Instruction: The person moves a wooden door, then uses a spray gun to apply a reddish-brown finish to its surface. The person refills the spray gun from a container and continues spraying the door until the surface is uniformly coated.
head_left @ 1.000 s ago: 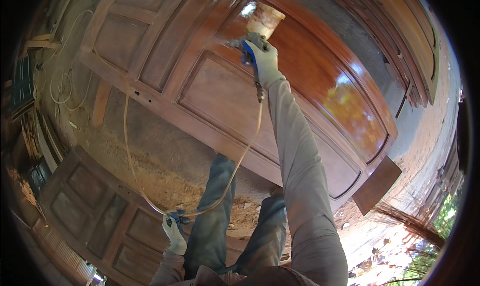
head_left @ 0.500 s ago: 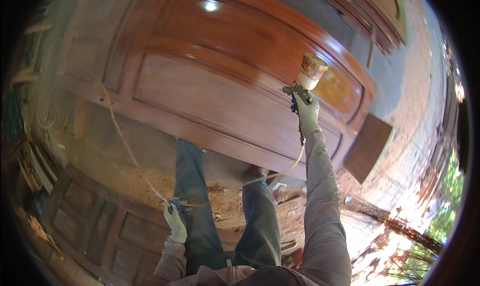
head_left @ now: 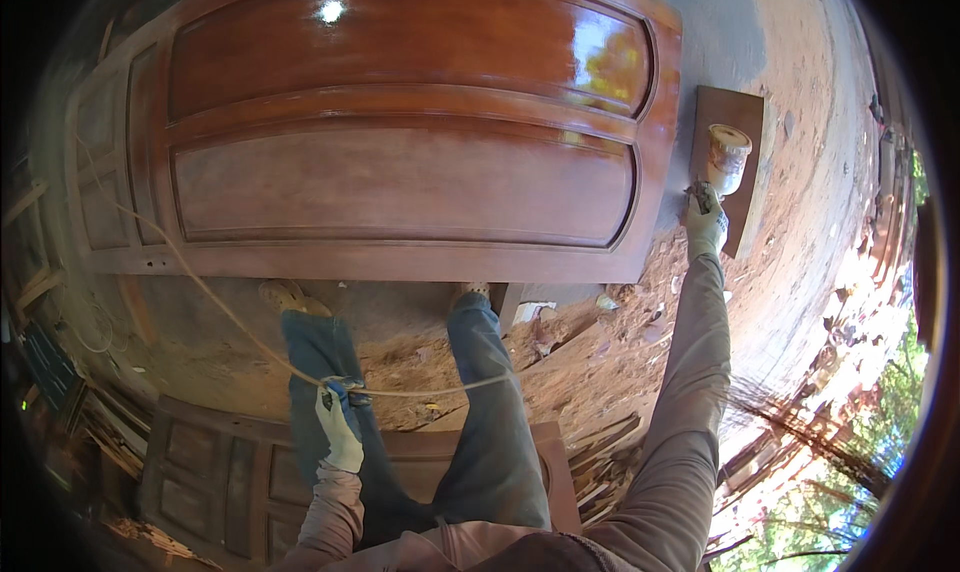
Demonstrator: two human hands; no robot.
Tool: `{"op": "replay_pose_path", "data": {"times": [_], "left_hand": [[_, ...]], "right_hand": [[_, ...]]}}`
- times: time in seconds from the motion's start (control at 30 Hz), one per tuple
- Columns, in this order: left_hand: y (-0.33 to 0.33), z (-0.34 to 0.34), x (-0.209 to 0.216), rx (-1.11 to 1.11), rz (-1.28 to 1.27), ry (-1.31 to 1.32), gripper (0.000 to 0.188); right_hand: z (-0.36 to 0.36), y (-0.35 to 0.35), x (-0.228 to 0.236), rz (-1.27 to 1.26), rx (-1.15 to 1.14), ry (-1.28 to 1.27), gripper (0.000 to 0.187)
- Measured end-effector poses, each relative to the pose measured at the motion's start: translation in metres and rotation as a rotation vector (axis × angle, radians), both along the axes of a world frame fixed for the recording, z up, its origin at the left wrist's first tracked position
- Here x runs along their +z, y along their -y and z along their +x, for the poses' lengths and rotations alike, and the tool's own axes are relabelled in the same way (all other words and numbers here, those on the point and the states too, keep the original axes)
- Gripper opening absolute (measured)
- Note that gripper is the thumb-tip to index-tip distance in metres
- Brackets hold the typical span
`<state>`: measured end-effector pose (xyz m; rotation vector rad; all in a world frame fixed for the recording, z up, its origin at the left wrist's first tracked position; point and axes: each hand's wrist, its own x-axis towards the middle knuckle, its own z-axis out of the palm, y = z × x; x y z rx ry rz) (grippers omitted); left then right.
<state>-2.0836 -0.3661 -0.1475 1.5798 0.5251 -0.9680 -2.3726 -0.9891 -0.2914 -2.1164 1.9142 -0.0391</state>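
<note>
My right hand [head_left: 707,224], in a pale glove, is closed round the grip of a spray gun [head_left: 704,194]. A stained, whitish paint cup [head_left: 728,160] sits on top of the gun. Gun and cup are just past the right end of a large panelled wooden door [head_left: 400,102], over a brown board [head_left: 742,212]. The door's far panel is glossy red-brown; its near panel looks paler and duller. Down by my left leg, my left hand [head_left: 340,434], also gloved, grips a thin tan hose [head_left: 430,392]. The hose runs left over the door and right toward my right arm.
Behind my legs lies another panelled door [head_left: 190,472]. Wood scraps [head_left: 610,462] are piled to its right. Reddish dirt and debris [head_left: 600,342] cover the ground at the near door edge, close to my feet. More timber [head_left: 110,427] lies at the left.
My right hand has carried the spray gun rightward, from over the door's panels to beyond its right end. My left hand still grips the hose. The whole view has shifted and turned.
</note>
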Motion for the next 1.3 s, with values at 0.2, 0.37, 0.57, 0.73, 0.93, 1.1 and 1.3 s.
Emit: {"op": "replay_pose_path", "data": {"times": [0.2,0.37,0.57,0.73,0.93,1.1,1.3], "left_hand": [[-0.047,0.005,0.001,0.018,0.378,0.131,0.023],[-0.113,0.040,0.028,0.044,0.310,0.081,0.022],[-0.188,0.057,0.028,0.107,0.312,0.259,0.021],[-0.226,0.097,0.025,0.145,0.315,0.221,0.020],[-0.245,0.131,0.030,0.137,0.242,0.154,0.017],[-0.240,0.121,0.027,-0.030,0.578,0.130,0.017],[-0.239,0.062,0.015,-0.148,0.544,0.214,0.017]], "right_hand": [[0.029,-0.060,0.000,0.068,0.039,-0.023,0.043],[0.166,-0.137,0.013,0.114,0.024,0.376,0.040],[0.353,-0.248,0.028,0.244,0.222,0.676,0.039],[0.505,-0.368,0.011,0.384,0.406,0.646,0.049],[0.667,-0.512,0.004,0.806,0.433,0.964,0.035],[0.692,-0.531,0.000,1.086,0.135,1.180,0.031],[0.554,-0.368,-0.002,0.817,0.075,1.090,0.027]]}}
